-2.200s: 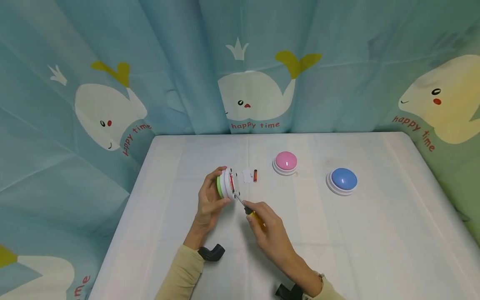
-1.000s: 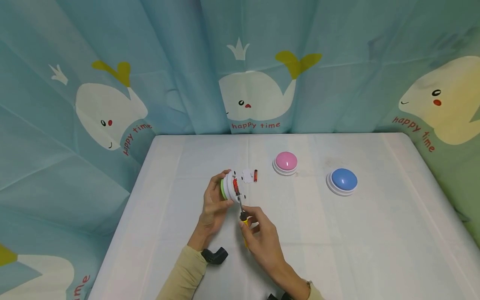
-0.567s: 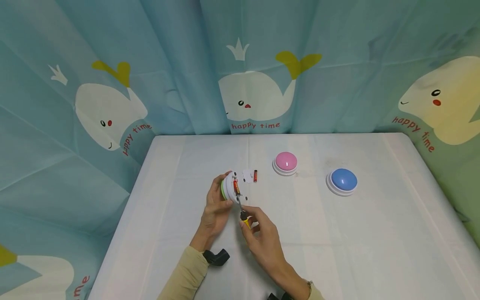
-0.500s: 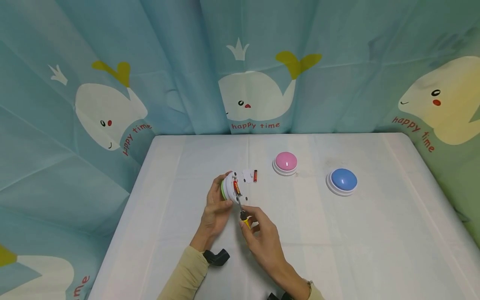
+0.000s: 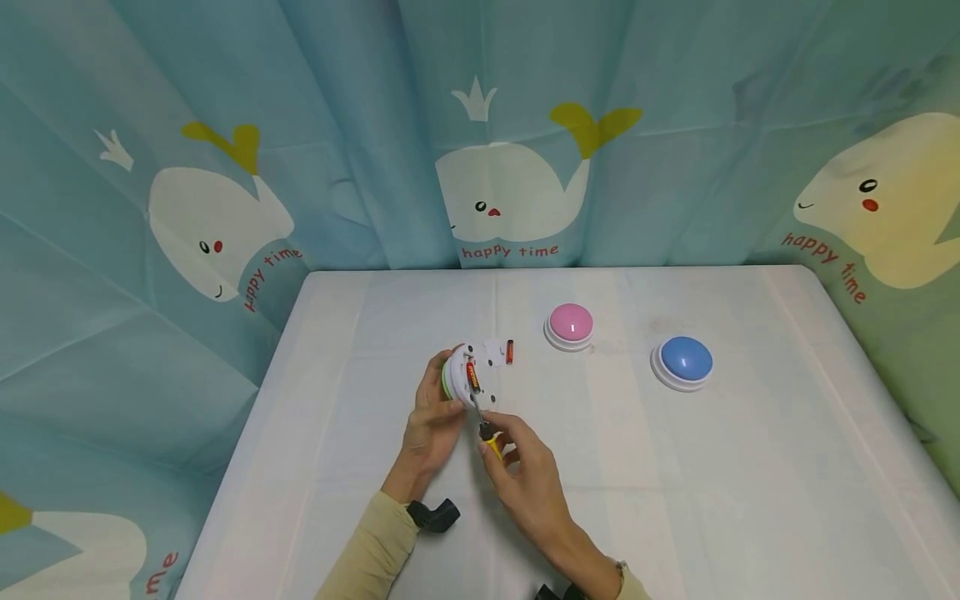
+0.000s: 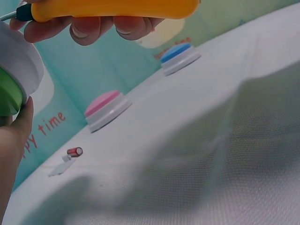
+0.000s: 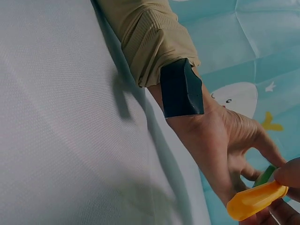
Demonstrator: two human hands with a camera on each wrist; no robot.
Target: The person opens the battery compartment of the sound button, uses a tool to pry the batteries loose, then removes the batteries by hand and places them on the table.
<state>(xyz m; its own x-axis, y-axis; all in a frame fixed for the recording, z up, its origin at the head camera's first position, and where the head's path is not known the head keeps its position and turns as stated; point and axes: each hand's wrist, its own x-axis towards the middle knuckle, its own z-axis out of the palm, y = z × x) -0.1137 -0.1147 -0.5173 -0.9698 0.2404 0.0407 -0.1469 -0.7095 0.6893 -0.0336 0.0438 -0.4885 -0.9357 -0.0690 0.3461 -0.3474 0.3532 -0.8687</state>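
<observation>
My left hand (image 5: pixel 433 429) grips a round push button (image 5: pixel 456 382) with a white base and green dome, held on its side above the table. Its underside faces right, and a red battery (image 5: pixel 472 377) shows in the battery slot. My right hand (image 5: pixel 534 479) holds a screwdriver (image 5: pixel 489 435) by its yellow handle, fingers round it. The screwdriver's metal tip meets the underside at the battery's lower end; whether it touches the battery is too small to tell. In the left wrist view the yellow handle (image 6: pixel 117 8) hangs above, near the green dome (image 6: pixel 9 93).
Behind the held button, a loose red battery (image 5: pixel 510 352) lies beside a small white cover (image 5: pixel 492 350). A pink push button (image 5: pixel 570 323) and a blue one (image 5: pixel 684 363) stand farther right on the white table (image 5: pixel 750 467). A patterned curtain (image 5: pixel 360 150) hangs behind the table.
The held button has shifted slightly right and its underside has turned more toward the head view. The screwdriver has swung steeper, its tip still at the slot. Over the last half second little moves.
</observation>
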